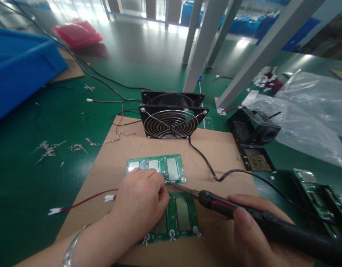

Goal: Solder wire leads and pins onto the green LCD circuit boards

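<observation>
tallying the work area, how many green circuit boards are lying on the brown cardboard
2: the far board, partly behind the left hand, and the near board, also partly covered by that hand. Anything fully under the hand can't be seen.

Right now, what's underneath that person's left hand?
Partly under the left hand lie a farther green board and a nearer green board, on cardboard. Much of the nearer board's left side is covered; details there can't be seen.

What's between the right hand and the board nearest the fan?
The soldering iron stretches from the right hand toward that board, in the head view.
</observation>
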### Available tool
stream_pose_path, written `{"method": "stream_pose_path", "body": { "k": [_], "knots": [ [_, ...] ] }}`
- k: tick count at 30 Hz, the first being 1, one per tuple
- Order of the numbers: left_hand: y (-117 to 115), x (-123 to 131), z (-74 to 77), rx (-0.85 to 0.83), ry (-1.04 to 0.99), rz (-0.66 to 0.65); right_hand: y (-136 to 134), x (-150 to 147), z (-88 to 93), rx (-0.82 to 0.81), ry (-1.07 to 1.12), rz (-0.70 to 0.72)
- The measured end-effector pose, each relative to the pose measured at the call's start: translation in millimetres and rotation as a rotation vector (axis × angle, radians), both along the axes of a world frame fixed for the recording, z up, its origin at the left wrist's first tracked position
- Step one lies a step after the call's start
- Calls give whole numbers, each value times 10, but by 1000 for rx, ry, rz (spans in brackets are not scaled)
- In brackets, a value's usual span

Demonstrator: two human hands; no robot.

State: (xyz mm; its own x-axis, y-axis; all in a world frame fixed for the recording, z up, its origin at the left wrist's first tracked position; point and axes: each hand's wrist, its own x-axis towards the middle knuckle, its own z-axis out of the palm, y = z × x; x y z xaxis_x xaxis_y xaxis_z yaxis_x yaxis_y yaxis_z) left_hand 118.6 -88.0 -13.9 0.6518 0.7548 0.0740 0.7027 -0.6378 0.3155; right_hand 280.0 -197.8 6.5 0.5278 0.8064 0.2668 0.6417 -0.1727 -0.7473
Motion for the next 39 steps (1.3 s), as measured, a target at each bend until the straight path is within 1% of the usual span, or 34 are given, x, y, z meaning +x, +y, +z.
{"method": "stream_pose_path", "body": {
  "k": [8,11,14,16,29,34,39],
  "knots": [
    [5,8,4,-9,20,4,-12,-21,-4,-13,54,-23],
    [1,6,14,-15,30,7,-18,-17,-6,20,77,-25],
    [1,9,12,-13,25,10,-42,9,-12,64,176,-81],
    [0,9,6,-6,15,12,-62,28,-13,62,225,-114],
    [4,8,11,0,45,-1,-59,43,-19,72,250,-116],
    [2,7,23,-16,53,3,-89,27,-46,115,259,-169],
    [-3,-5,35,-48,40,-6,-74,60,-3,150,253,-124]
  ]
}}
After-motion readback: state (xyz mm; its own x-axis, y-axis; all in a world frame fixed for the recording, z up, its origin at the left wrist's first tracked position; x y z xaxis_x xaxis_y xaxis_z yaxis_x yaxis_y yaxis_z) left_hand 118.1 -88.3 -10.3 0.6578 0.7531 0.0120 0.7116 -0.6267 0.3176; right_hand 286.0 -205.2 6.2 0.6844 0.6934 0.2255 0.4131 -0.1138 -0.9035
